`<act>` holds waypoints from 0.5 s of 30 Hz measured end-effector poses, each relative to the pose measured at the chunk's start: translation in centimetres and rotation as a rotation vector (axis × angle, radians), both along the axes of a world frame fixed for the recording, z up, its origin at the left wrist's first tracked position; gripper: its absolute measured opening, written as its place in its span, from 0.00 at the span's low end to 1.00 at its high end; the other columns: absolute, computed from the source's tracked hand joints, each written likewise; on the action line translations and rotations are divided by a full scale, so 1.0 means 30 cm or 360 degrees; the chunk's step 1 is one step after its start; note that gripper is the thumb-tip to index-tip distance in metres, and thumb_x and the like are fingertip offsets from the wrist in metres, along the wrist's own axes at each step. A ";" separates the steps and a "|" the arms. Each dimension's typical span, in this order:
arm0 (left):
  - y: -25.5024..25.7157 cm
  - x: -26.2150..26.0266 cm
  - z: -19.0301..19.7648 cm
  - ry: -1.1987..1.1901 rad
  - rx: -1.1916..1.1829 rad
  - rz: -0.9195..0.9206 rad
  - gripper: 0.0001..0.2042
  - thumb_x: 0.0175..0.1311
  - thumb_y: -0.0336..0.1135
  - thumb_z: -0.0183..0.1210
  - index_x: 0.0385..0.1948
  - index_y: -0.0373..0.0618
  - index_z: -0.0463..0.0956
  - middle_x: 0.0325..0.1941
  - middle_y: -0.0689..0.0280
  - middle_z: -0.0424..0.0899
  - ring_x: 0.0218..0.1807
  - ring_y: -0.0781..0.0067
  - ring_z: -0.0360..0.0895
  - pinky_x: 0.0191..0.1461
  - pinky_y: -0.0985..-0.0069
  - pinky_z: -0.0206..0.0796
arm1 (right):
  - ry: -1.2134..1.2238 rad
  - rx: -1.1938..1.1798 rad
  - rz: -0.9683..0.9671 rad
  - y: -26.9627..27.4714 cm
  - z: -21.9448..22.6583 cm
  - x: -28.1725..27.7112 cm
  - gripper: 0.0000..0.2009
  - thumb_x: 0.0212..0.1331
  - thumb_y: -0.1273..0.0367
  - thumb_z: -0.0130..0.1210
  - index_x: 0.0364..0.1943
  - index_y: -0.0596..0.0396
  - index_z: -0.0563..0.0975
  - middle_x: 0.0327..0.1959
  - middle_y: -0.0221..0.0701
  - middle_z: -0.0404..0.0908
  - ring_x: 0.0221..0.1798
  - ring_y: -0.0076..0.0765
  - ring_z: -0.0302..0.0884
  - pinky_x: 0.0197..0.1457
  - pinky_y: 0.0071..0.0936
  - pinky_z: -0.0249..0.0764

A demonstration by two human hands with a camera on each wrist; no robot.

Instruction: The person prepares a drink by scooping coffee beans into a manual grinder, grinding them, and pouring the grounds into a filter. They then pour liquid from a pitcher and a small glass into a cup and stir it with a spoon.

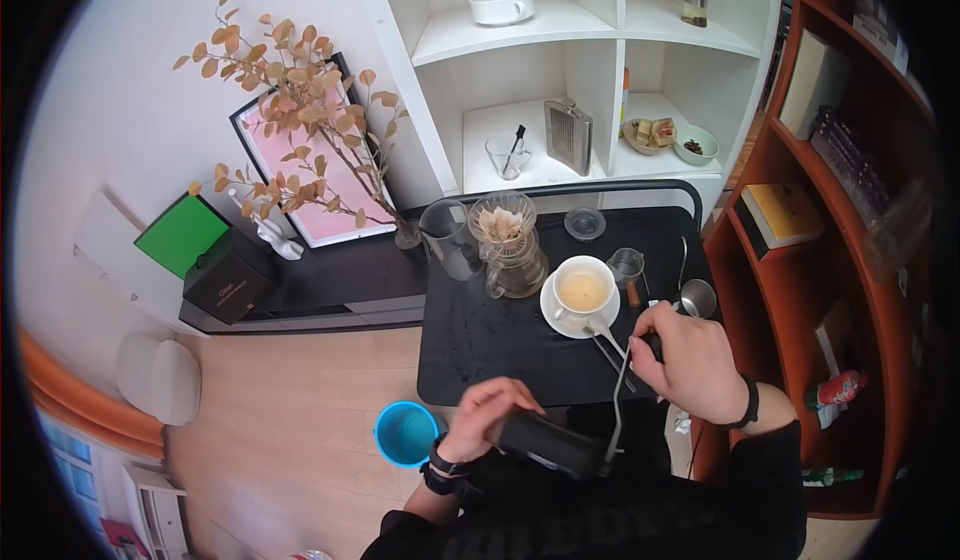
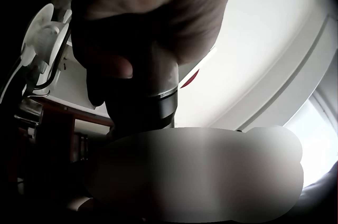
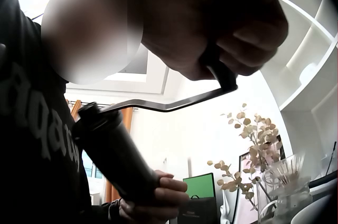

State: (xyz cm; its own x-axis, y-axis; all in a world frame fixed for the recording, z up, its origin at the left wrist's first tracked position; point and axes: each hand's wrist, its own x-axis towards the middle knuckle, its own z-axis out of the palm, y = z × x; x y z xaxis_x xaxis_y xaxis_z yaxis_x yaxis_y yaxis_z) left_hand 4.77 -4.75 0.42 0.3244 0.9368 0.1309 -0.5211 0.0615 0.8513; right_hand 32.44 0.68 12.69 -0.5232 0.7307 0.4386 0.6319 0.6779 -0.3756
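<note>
My left hand (image 1: 482, 418) grips the black cylindrical body of a hand coffee grinder (image 1: 550, 444), which lies tilted in front of my torso. Fingers of my right hand (image 1: 694, 362) are curled round the knob of its bent metal crank (image 1: 617, 412). In the right wrist view, the crank (image 3: 166, 107) runs from the top of the grinder (image 3: 120, 155) up to that fist. The left wrist view shows my left hand (image 2: 153, 2) wrapped round the dark grinder body (image 2: 165, 84). Beyond the right hand is a white cup (image 1: 586, 288) of pale liquid on a saucer (image 1: 548, 312).
On the black table (image 1: 470, 355) stand a glass dripper (image 1: 520, 207) with a paper filter, a glass server (image 1: 518, 275), a small glass pitcher (image 1: 627, 263) and a metal cup (image 1: 699, 299). A blue bucket (image 1: 381, 438) is on the floor; a wooden bookshelf (image 1: 775, 278) borders the right.
</note>
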 end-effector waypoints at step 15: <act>-0.003 -0.015 0.019 0.0149 -0.0149 -0.0120 0.15 0.78 0.41 0.47 0.41 0.39 0.77 0.42 0.65 0.81 0.23 0.82 0.78 0.16 0.86 0.64 | 0.0100 0.0071 0.0080 0.029 -0.003 -0.014 0.13 0.57 0.63 0.65 0.34 0.54 0.73 0.24 0.36 0.79 0.23 0.45 0.80 0.23 0.37 0.73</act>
State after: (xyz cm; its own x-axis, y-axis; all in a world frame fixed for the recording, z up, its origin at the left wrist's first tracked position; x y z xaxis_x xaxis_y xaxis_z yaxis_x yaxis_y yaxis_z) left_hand 4.32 -4.85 0.98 0.4009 0.9161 0.0102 -0.4305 0.1786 0.8848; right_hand 32.03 1.56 12.60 -0.5293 0.6831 0.5031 0.5728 0.7252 -0.3819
